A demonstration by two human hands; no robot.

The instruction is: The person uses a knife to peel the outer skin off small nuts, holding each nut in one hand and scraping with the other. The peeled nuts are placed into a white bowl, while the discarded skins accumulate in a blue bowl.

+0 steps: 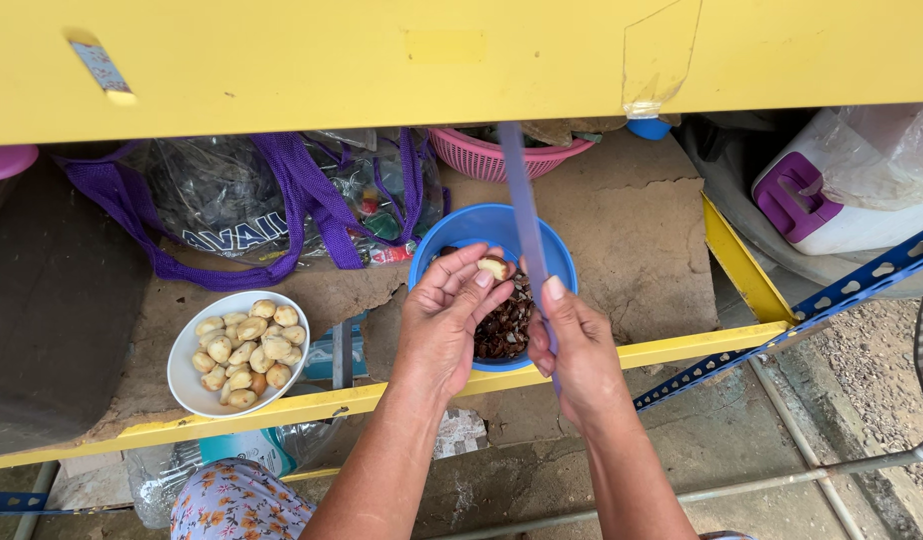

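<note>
The left hand (450,300) pinched a small nut (494,267) over the blue bowl (482,226) of brown shells, and the right hand (570,345) gripped a long thin blade (523,200).
</note>
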